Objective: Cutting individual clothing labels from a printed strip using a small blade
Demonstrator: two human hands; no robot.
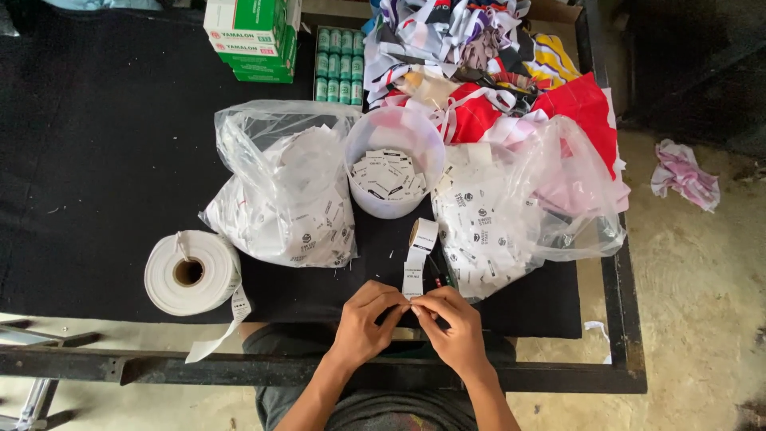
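Observation:
My left hand (363, 322) and my right hand (452, 325) meet at the near edge of the black table (96, 175). Both pinch the free end of a white printed label strip (413, 279). The strip runs up to a small label roll (424, 235) standing just beyond my fingers. Behind the roll stands a translucent plastic tub (394, 132) with several cut labels in it.
Clear plastic bags of labels lie left (283, 191) and right (511, 207) of the tub. A large white tape roll (191, 273) sits at the front left. Green boxes (251, 36), small green spools (339, 64) and a pile of coloured fabric (495, 72) fill the back. A crumpled cloth (685, 173) lies on the floor.

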